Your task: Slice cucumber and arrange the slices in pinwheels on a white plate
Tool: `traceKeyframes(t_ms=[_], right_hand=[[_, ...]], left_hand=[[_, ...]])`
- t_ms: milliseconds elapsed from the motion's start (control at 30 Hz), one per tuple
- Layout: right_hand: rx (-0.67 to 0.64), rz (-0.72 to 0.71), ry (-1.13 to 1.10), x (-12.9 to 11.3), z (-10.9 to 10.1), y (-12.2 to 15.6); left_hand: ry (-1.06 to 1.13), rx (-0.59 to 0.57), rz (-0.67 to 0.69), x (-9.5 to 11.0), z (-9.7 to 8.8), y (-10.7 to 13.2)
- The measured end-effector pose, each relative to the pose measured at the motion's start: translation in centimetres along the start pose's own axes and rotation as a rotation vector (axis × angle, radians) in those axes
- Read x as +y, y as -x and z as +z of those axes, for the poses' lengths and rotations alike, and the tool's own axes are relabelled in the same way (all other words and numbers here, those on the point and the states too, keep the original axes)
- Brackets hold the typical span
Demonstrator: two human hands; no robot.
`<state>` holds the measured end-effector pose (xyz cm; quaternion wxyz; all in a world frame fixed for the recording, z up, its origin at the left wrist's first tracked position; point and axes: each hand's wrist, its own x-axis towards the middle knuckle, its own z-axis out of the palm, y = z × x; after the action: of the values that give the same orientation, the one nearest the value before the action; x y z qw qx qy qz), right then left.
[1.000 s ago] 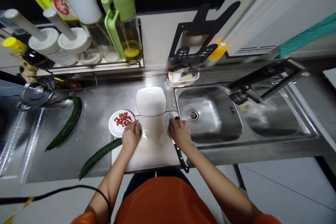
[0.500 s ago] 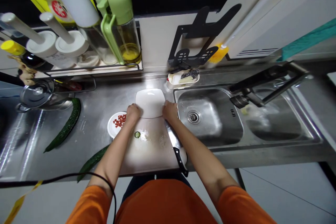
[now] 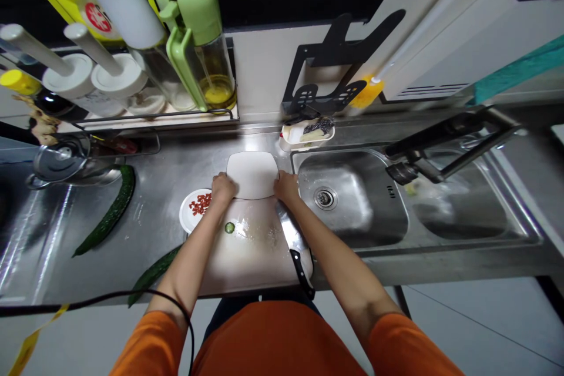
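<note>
Pinching opposite edges of the white plate (image 3: 252, 175), untouched a second earlier, your left hand (image 3: 224, 188) and right hand (image 3: 286, 186) flank it; its longer axis appears to run left-right.

head-worn view looks forward and down over the counter (image 3: 154, 205)

left hand (image 3: 224, 188): curled | right hand (image 3: 286, 187): curled | arms (image 3: 192, 273): reaching forward, converging toward the hands
</note>
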<state>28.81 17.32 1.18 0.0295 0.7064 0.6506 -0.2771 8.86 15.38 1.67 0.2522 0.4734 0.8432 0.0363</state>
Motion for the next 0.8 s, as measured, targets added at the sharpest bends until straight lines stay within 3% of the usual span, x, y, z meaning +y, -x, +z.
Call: traceKeyframes(t_ms=[200,333,567,800], right_hand=[[0.078,-0.092,0.013,0.9,-0.8,3.3],[0.145,-0.195,-0.003,2.2,-0.3,6.9],[0.103,-0.171,-0.006,4.9,3.1,12.2],[0.05,-0.139,0.091,6.0,4.7,14.3]], left_hand=[[0.075,0.128,0.129,-1.3,-1.3,3.7],[0.126,0.159,0.245,-3.4,-0.7,7.2],[0.104,0.081,0.207,-6.9,2.6,12.8],[0.028,0.01,0.132,-7.2,4.0,15.7]])
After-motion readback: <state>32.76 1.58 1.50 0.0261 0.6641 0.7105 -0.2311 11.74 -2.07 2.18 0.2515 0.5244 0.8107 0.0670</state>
